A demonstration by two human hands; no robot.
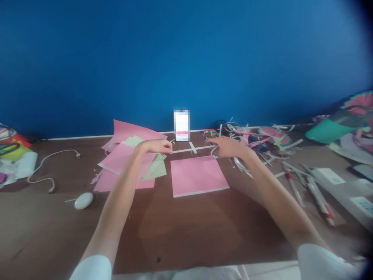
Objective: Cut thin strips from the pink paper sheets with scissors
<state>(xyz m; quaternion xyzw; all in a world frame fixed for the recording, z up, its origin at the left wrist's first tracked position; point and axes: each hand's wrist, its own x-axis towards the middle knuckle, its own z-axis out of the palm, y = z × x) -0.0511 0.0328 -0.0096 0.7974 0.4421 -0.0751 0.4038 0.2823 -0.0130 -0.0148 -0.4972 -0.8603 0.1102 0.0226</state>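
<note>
Above the pink paper stack (199,175), at twelve o'clock, both arms reach forward: left hand (154,146) and right hand (230,147) each pinch an end of a thin white paper strip (192,149), stretched level between them.

A pale white paper strip (194,149) lies above a plain pink sheet (198,175) on the dark brown table (180,229), against a deep blue wall (186,58) (more pink and pale green sheets (128,159) lie left).
</note>
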